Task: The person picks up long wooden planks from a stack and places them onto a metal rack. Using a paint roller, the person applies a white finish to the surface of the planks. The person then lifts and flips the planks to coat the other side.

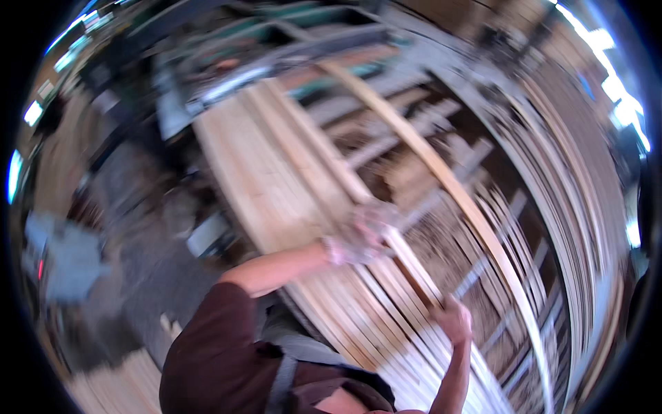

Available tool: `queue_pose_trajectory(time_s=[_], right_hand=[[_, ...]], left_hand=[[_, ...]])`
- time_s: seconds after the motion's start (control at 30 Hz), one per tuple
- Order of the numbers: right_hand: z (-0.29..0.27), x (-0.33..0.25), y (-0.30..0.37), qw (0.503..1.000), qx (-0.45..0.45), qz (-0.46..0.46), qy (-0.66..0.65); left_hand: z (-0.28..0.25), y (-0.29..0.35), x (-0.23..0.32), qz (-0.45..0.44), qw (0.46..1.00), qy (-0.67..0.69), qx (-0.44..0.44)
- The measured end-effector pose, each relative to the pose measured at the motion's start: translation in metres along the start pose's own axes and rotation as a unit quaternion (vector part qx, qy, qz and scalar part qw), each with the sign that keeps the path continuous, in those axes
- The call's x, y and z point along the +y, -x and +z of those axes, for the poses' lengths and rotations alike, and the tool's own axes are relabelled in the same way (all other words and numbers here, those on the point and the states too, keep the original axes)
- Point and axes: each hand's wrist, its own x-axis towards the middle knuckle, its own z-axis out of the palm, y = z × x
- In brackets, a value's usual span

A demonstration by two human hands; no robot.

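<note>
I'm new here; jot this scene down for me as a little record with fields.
Left hand: over a narrow pale wooden strip; grip too blurred to tell
Right hand: at the same strip, lower in the picture; grip unclear
Alongside: flat pale wooden boards, left of that strip
Farther right: long yellowish wooden strip, looking curved in this wide view
Clothing: dark maroon sleeve

Your left hand (pixel 372 226), centre: smeared, fingers indistinct; it hides part of the wooden strip (pixel 416 270) below. Your right hand (pixel 454 321), lower right of centre: blurred — its hold too unclear to tell. Your brown shirt (pixel 207 345) and the pale boards (pixel 121 388), lower left: cut off below. Long bowed slat (pixel 441 169), right: lower end out of frame. Grey-blue item (pixel 65 255), left: blurred — kind undetermined.
</note>
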Motion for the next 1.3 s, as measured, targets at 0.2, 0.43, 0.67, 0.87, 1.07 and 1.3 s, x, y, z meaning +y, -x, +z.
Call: queue_pose_trajectory(time_s=[0.2, 0.43, 0.67, 0.87, 1.07, 1.3], right_hand=[[-0.014, 0.054, -0.005, 0.982, 0.025, 0.127, -0.14], [0.02, 0.059, 0.031, 0.985, 0.029, 0.151, -0.076], [0.023, 0.061, 0.021, 0.988, 0.063, 0.121, -0.075], [0.014, 0.055, 0.022, 0.982, 0.039, 0.153, -0.099], [0.019, 0.095, -0.007, 0.981, -0.083, 0.113, -0.134], [-0.021, 0.069, -0.001, 0.988, 0.009, 0.13, -0.079]], left_hand=[[0.024, 0.009, -0.01, -0.013, 0.998, 0.054, 0.027], [0.03, 0.002, -0.015, 0.053, 0.991, -0.112, -0.046], [-0.006, -0.032, 0.001, 0.035, 0.958, -0.111, -0.263], [0.034, -0.031, 0.033, 0.113, 0.987, 0.003, -0.117], [0.037, -0.037, 0.04, 0.114, 0.988, 0.056, -0.09], [0.003, -0.095, 0.022, 0.055, 0.956, 0.051, -0.285]])
